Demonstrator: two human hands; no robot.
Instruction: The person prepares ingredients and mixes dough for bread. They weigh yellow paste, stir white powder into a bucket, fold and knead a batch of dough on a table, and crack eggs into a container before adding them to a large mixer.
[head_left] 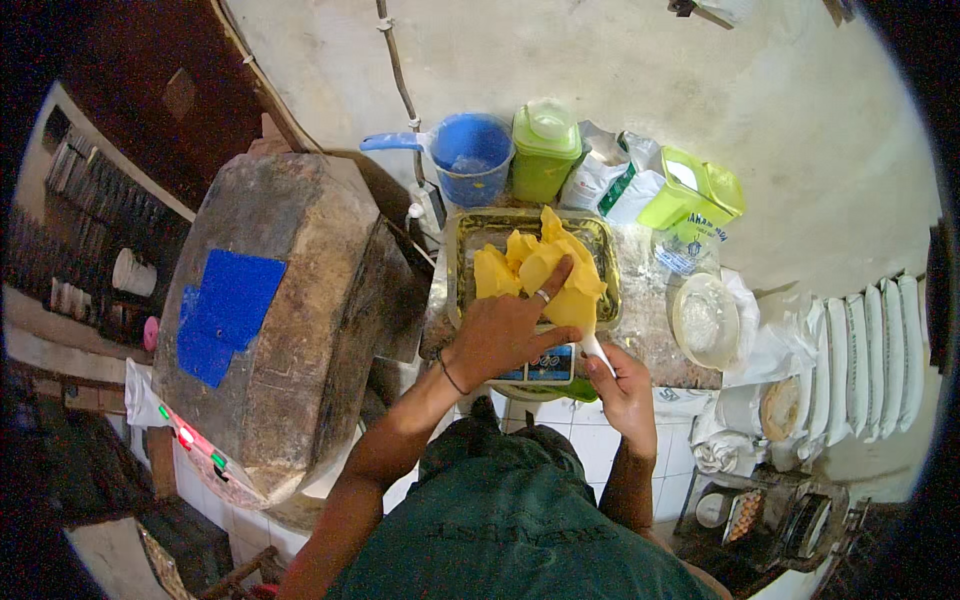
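Fingers spread, my left hand (pixel 512 328) touches yellow fat (pixel 495 273) heaped over the tray (pixel 463 250); my right hand (pixel 627 393) pinches a white handle (pixel 597 351). Pushing too hard could tip the fat over the rim.

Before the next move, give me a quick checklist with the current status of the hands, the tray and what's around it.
1. Right hand has a grip on the white handle: ok, fingers closed around it.
2. Left hand clear of the yellow mass: not ok, its index finger lies on it.
3. Yellow mass fully supported by the tray: cannot tell, its underside is hidden.
4. Reading on the blue panel: cannot tell, too small.
5. Blue bucket clear of both hands: ok, it stands beyond the tray.
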